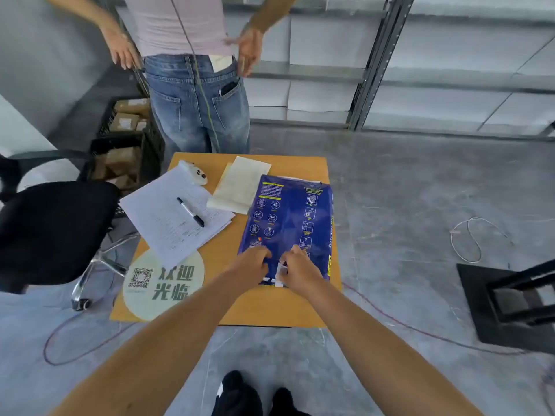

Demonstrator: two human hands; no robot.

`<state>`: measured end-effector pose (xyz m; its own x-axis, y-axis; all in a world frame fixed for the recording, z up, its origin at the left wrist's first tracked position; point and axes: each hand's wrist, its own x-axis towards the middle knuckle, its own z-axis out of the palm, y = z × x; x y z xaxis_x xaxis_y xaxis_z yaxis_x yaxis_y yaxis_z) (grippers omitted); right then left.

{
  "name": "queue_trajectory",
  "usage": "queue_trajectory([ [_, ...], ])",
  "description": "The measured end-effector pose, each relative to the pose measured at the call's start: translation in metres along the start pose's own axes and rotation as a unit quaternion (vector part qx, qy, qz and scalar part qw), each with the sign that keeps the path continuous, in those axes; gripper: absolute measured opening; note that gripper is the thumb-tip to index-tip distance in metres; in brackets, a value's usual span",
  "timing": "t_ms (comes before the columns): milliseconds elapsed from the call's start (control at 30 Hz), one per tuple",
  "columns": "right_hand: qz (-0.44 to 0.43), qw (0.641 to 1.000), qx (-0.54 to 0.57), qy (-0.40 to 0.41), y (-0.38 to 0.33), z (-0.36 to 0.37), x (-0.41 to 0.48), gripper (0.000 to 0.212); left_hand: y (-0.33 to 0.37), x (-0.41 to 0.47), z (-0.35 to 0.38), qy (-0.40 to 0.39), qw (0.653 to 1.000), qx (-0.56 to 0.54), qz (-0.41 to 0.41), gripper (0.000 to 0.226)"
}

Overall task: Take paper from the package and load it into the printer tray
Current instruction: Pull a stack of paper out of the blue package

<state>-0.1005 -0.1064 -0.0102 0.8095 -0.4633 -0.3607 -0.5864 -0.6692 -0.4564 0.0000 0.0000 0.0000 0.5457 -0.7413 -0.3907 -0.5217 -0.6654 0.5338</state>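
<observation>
Both hands are down at the near end of the blue paper package (288, 223), which lies flat on the small orange table (270, 307), and this looks like the opening step. The left hand (250, 265) has its fingers curled in, pinching the wrapper just left of the seam; the right hand (300, 273) is closed on the white flap there, right beside it, the 2 hands nearly touching. That paired pinch makes sense: one side anchors the wrap while the other can peel or tear. No sheet is out yet, so the task is barely begun. Away from the grip, past the package's far end, sits a cream envelope (240, 186); off to the left lie loose printed sheets (168, 217) with a marker (190, 212) on top. No printer tray is identifiable in view.
</observation>
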Motion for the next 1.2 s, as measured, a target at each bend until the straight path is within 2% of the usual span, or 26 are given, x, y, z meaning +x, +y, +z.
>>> queue_trajectory([
  [300,0.055,0.997,0.02,0.046,0.012,0.016,0.008,0.016,-0.014,0.004,0.015,0.031,0.999,-0.004,0.005,0.033],
  [367,0.059,0.997,0.001,0.046,0.015,0.017,0.009,0.021,-0.015,0.004,0.018,0.032,0.999,-0.011,0.007,0.034],
  [567,0.024,0.998,0.023,0.048,0.013,0.021,0.002,0.016,-0.016,0.001,0.028,0.04,0.999,-0.011,0.009,0.037],
  [667,-0.013,0.997,0.067,0.037,0.006,0.025,-0.018,0.01,-0.016,0.0,0.027,0.046,0.999,-0.015,0.005,0.032],
  [733,-0.019,0.998,0.059,0.031,0.004,0.031,-0.031,0.012,-0.009,0.0,0.026,0.059,0.998,-0.024,-0.008,0.027],
  [900,0.003,0.999,0.032,0.008,0.003,0.042,-0.053,0.019,0.013,-0.002,0.033,0.07,0.99,-0.105,-0.058,0.02],
  [1033,0.021,0.997,0.078,0.022,0.005,0.046,-0.069,0.014,0.029,-0.001,0.019,0.047,0.971,-0.227,-0.061,0.025],
  [1200,0.042,0.979,0.181,0.085,0.006,0.033,-0.075,0.008,0.069,0.01,-0.004,-0.031,0.971,-0.237,0.008,0.028],
])
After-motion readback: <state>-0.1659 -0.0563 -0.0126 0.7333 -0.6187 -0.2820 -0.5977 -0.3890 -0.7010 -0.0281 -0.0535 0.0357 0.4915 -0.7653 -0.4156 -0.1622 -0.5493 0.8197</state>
